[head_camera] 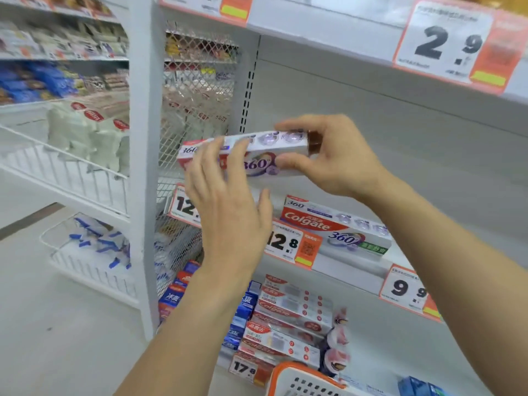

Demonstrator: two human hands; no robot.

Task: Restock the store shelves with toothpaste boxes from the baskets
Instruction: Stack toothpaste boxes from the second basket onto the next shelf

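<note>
Head view looks down along a white metal store shelf (pixel 337 261), where a person holds a long white-and-purple cardboard toothpaste box (pixel 248 151) in the air above the shelf, level with its back panel. The right hand (pixel 328 155) grasps the box at its right end, thumb under the front face and fingers curled over the top. The left hand (pixel 228 201) is raised in front of the box's left half with fingers straight and spread; it looks released, its fingertips at or just in front of the box face, though I cannot tell if they touch.

On the shelf just below and to the right lies a second white toothpaste box with a red Colgate band (pixel 337 227), flat and lengthwise along the front edge. Orange-and-white price tags (pixel 291 244) hang on the shelf lip. One level down, a stack of red-and-white toothpaste boxes (pixel 288 315) sits beside blue ones (pixel 243 312). At the bottom edge shows the rim of a white plastic basket with orange trim (pixel 300 378). To the left stands a white wire-mesh divider (pixel 197 110), with wire bins beyond.
</note>
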